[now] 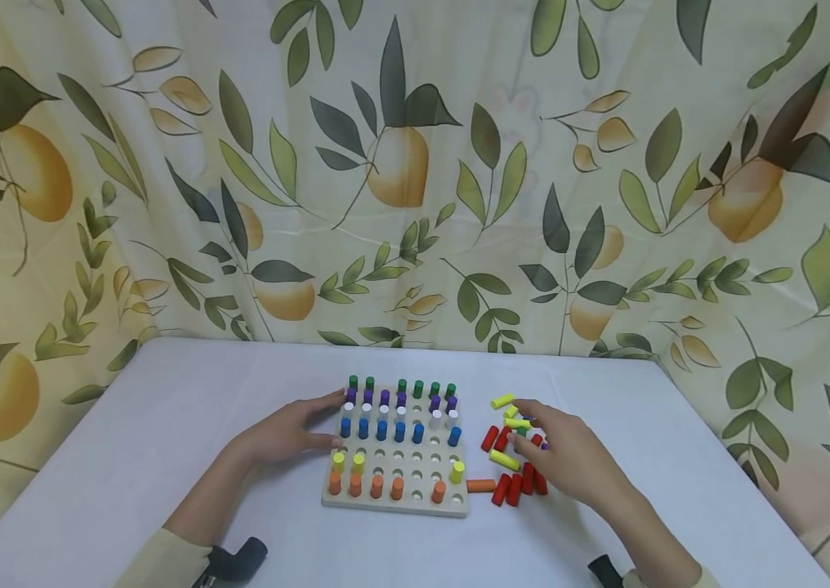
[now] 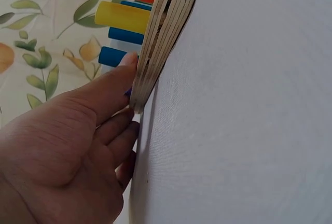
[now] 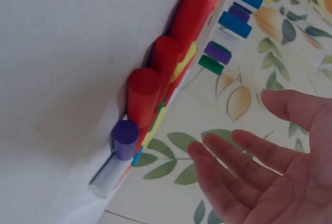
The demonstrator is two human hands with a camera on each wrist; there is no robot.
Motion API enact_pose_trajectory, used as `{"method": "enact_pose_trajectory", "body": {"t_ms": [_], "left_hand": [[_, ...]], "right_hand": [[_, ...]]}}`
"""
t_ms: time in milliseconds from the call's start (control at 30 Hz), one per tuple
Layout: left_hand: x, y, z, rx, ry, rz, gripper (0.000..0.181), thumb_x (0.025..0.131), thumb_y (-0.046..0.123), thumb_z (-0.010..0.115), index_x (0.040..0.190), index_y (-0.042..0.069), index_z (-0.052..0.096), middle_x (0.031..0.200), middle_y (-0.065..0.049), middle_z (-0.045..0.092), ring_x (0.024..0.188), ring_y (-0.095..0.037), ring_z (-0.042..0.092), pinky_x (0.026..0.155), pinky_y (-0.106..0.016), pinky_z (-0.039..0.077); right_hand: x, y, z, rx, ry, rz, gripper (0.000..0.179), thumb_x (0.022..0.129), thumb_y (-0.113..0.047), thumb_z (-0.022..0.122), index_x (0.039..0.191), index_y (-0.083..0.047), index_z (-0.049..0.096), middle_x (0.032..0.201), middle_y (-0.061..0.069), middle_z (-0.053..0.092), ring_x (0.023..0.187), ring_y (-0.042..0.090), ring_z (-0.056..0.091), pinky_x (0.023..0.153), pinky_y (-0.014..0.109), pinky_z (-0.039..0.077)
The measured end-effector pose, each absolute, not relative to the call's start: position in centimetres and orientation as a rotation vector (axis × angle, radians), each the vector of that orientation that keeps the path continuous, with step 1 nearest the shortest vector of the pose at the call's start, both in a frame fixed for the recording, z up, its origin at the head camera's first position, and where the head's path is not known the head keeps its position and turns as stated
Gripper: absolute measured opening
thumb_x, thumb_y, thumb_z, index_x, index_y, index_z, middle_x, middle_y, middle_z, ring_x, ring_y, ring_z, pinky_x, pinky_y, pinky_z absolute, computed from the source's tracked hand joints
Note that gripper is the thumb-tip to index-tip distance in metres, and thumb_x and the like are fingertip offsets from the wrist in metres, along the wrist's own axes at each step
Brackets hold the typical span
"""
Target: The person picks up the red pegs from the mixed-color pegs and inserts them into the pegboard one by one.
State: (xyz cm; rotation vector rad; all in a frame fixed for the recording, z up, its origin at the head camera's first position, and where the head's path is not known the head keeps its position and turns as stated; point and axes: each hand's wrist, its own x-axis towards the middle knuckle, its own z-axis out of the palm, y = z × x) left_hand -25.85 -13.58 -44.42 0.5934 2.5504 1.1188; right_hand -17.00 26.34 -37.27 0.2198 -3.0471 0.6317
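A pale wooden pegboard (image 1: 417, 505) lies on the table, with rows of green, purple, white, blue, yellow and orange pegs upright in it; some holes are bare. My left hand (image 1: 278, 437) rests against its left edge, thumb and fingers spread; the left wrist view shows the thumb by a blue peg (image 2: 111, 56). Above a pile of loose pegs to the right, my right hand (image 1: 569, 453) hovers with fingers loosely bent, holding nothing. Red pegs (image 1: 501, 490), yellow pegs (image 1: 505, 461) and an orange peg (image 1: 481, 485) lie there; the hand partly covers others.
In the right wrist view a purple peg (image 3: 125, 140) and a white peg (image 3: 108, 176) lie at the pile's end. The white tabletop (image 1: 238, 376) extends around the board. Behind it hangs a curtain (image 1: 415, 269) printed with fruit and leaves.
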Motion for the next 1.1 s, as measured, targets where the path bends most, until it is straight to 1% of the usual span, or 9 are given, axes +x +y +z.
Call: {"method": "enact_pose_trajectory", "body": {"t_ms": [167, 300, 433, 533, 667, 767, 867, 967, 1100], "left_hand": [[-25.8, -13.5, -44.4, 0.568, 2.561, 1.117, 0.079, 0.091, 0.031, 0.080, 0.160, 0.021, 0.043, 0.165, -0.006, 0.036, 0.153, -0.034, 0.025, 0.121, -0.057, 0.023], [-25.9, -13.6, -44.5, 0.563, 2.564, 1.127, 0.079, 0.091, 0.033, 0.080, 0.160, 0.022, 0.043, 0.165, -0.006, 0.036, 0.153, -0.035, 0.025, 0.120, -0.059, 0.023], [-26.0, -13.6, -44.6, 0.576, 2.561, 1.135, 0.078, 0.091, 0.033, 0.080, 0.160, 0.022, 0.044, 0.164, -0.006, 0.037, 0.153, -0.035, 0.026, 0.120, -0.059, 0.024], [-26.0, -13.7, -44.6, 0.579, 2.554, 1.132, 0.078, 0.091, 0.033, 0.080, 0.160, 0.022, 0.044, 0.165, -0.006, 0.036, 0.153, -0.035, 0.026, 0.120, -0.059, 0.024], [-26.0, -13.8, -44.5, 0.557, 2.546, 1.133, 0.079, 0.091, 0.032, 0.081, 0.160, 0.022, 0.043, 0.165, -0.006, 0.036, 0.154, -0.034, 0.024, 0.120, -0.058, 0.023], [-26.1, -13.9, -44.5, 0.551, 2.548, 1.133, 0.079, 0.090, 0.032, 0.081, 0.159, 0.022, 0.044, 0.165, -0.007, 0.035, 0.153, -0.036, 0.024, 0.120, -0.060, 0.023], [-26.1, -14.0, -44.7, 0.537, 2.545, 1.140, 0.079, 0.089, 0.033, 0.082, 0.159, 0.023, 0.045, 0.165, -0.007, 0.036, 0.153, -0.036, 0.023, 0.120, -0.061, 0.022], [-26.0, -13.9, -44.9, 0.514, 2.536, 1.155, 0.078, 0.089, 0.034, 0.082, 0.158, 0.025, 0.047, 0.165, -0.005, 0.036, 0.154, -0.035, 0.023, 0.120, -0.061, 0.020], [-25.8, -13.6, -44.9, 0.534, 2.517, 1.184, 0.077, 0.089, 0.033, 0.082, 0.158, 0.024, 0.047, 0.165, -0.006, 0.035, 0.154, -0.036, 0.022, 0.121, -0.061, 0.019]], "right_hand": [[-17.2, 26.3, -37.9, 0.199, -3.038, 0.716, 0.051, 0.092, -0.019, 0.079, 0.138, -0.006, 0.062, 0.125, 0.015, 0.068, 0.109, 0.037, 0.066, 0.077, 0.046, 0.063], [-17.4, 26.0, -38.4, 0.170, -3.045, 0.761, 0.049, 0.092, -0.019, 0.079, 0.136, -0.005, 0.064, 0.118, 0.013, 0.070, 0.103, 0.032, 0.066, 0.070, 0.038, 0.063], [-17.5, 25.7, -38.5, 0.165, -3.065, 0.754, 0.050, 0.091, -0.019, 0.080, 0.136, -0.005, 0.064, 0.104, 0.008, 0.069, 0.092, 0.024, 0.063, 0.063, 0.032, 0.061], [-17.5, 25.5, -38.5, 0.172, -3.092, 0.772, 0.044, 0.090, -0.017, 0.081, 0.130, -0.006, 0.068, 0.092, 0.003, 0.066, 0.082, 0.019, 0.061, 0.059, 0.029, 0.059], [-17.4, 25.4, -38.4, 0.217, -3.135, 0.789, 0.028, 0.088, -0.015, 0.083, 0.114, -0.012, 0.074, 0.087, -0.004, 0.065, 0.077, 0.015, 0.059, 0.059, 0.026, 0.056], [-17.2, 25.3, -38.3, 0.300, -3.164, 0.789, 0.023, 0.086, -0.016, 0.086, 0.106, -0.013, 0.075, 0.087, -0.006, 0.065, 0.076, 0.014, 0.058, 0.062, 0.026, 0.055], [-16.9, 25.3, -38.4, 0.374, -3.186, 0.783, 0.023, 0.084, -0.015, 0.088, 0.102, -0.012, 0.074, 0.084, -0.008, 0.063, 0.074, 0.013, 0.056, 0.063, 0.025, 0.053], [-16.7, 25.4, -38.7, 0.409, -3.199, 0.789, 0.025, 0.081, -0.014, 0.089, 0.100, -0.013, 0.074, 0.082, -0.007, 0.061, 0.073, 0.014, 0.055, 0.063, 0.026, 0.051], [-16.7, 25.5, -39.0, 0.369, -3.219, 0.790, 0.033, 0.076, -0.020, 0.094, 0.102, -0.015, 0.074, 0.083, -0.007, 0.061, 0.074, 0.015, 0.054, 0.062, 0.027, 0.051]]}}
